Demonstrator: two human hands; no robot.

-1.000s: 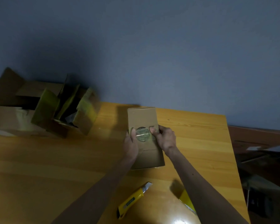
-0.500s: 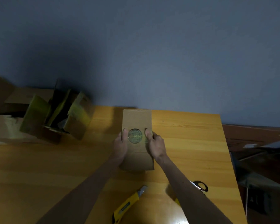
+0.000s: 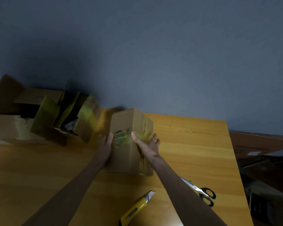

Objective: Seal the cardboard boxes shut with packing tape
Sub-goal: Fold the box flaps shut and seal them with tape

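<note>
Hands flat, fingers straight. Left hand (image 3: pixel 106 145) presses the cardboard box (image 3: pixel 124 159) on its left side and right hand (image 3: pixel 148 144) spreads over its right face. The box is clamped between them, tipped on edge on the table (image 3: pixel 194 144), long axis pointing away from the person.

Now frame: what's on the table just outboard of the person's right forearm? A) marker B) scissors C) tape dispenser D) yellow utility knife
B: the scissors, with black handles, lie on the table to the right of the right forearm; the yellow utility knife lies between the two forearms instead.
</note>
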